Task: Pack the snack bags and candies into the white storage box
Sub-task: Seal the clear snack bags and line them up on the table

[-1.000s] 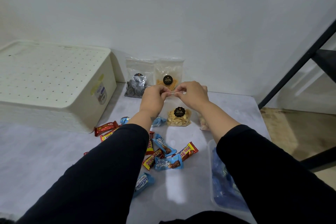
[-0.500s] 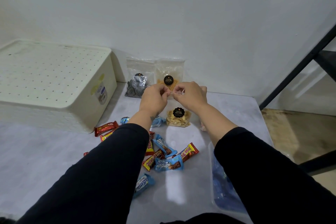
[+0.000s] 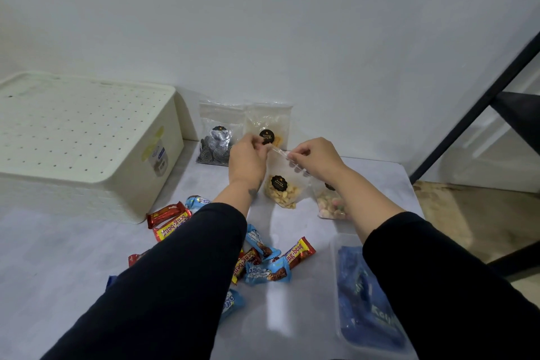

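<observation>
My left hand (image 3: 248,155) and my right hand (image 3: 315,156) both pinch the top edge of a clear snack bag of pale nuts (image 3: 282,188), which hangs tilted just above the table. The white storage box (image 3: 87,149) stands at the left with its perforated lid on. Against the wall lean a bag of dark spiral snacks (image 3: 214,140) and a bag of yellow chips (image 3: 270,126). A bag of coloured candies (image 3: 330,203) lies under my right forearm. Several red and blue wrapped candies (image 3: 268,260) are scattered between my arms.
A clear plastic container with a blue packet (image 3: 362,298) sits at the right front, partly under my right sleeve. A black metal frame (image 3: 479,114) rises at the right beyond the table's edge, with floor below it.
The nut bag has tilted, its bottom swinging right, and my hands have spread slightly apart along its top edge. The candy bag beside it shows more.
</observation>
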The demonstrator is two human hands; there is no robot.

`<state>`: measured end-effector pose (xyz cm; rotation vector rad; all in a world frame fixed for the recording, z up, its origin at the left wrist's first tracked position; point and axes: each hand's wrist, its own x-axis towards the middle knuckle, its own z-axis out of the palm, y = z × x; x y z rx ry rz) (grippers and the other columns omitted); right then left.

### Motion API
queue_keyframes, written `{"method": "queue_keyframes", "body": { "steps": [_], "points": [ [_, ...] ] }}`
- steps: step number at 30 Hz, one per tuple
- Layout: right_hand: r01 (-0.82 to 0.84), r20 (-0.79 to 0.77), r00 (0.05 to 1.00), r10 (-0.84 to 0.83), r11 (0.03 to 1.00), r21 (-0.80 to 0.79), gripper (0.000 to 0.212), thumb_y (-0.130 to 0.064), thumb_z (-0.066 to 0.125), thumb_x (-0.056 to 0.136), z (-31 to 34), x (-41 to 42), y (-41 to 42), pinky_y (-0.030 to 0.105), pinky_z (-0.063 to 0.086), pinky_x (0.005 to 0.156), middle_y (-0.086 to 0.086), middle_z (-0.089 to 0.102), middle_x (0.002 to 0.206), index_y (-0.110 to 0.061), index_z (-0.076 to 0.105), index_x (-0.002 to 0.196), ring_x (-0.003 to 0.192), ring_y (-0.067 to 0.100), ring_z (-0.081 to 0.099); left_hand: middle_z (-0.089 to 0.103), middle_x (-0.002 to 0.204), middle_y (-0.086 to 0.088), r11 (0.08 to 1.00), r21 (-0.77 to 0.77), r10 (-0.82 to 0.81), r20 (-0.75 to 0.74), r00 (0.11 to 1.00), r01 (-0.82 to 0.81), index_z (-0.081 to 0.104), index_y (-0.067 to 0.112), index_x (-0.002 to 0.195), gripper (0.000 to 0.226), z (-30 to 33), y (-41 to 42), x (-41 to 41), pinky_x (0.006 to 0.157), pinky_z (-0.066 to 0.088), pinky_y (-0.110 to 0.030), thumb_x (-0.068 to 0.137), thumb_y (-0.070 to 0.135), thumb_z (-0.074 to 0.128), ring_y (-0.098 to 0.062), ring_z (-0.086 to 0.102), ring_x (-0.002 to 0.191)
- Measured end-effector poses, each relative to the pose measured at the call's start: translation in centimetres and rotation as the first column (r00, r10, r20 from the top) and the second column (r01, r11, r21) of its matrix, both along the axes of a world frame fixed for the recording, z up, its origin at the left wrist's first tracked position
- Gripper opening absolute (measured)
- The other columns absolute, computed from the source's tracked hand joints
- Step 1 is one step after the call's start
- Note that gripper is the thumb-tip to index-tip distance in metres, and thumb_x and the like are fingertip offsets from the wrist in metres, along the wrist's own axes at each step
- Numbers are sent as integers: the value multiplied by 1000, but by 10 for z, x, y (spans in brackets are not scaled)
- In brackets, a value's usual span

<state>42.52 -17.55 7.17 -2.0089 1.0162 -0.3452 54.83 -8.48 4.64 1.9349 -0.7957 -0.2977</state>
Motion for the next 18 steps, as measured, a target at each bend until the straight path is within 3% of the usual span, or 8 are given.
{"method": "queue_keyframes", "body": {
  "steps": [4,9,15,18],
  "points": [
    [21,18,1000,-21,999,-33,18,-18,65,88,-2,5,6,35,58,67,8,74,81,-15,71,72,75,25,71,69,65,-1,1000,0,-2,-245,970,3,66,10,71,37,-1,-3,-12,76,58,-44,87,43,59,-22,71,72],
    [63,-9,998,-64,994,-87,29,-18,62,88,-4,10,9,41,60,74,5,74,76,-27,63,60,75,21,72,67,66,-5,998,-47,-52,-338,940,38,66,7,70,27,2,0,-13,69,60,-36,92,21,58,-27,70,75],
    [73,-77,993,-86,984,-161,32,-21,60,87,-3,11,11,43,58,77,2,73,75,-26,60,56,76,22,71,67,69,-5,997,-48,-79,-301,950,68,68,4,79,24,-1,4,-14,58,56,-25,93,21,57,-19,67,71],
    [58,-90,993,-73,985,-164,31,-22,59,87,-3,12,9,43,58,79,-2,72,77,-28,59,57,78,22,70,65,69,1,996,-52,-81,-184,980,73,66,10,78,24,-4,6,-11,61,53,-24,92,27,57,-15,63,66]
  ]
}}
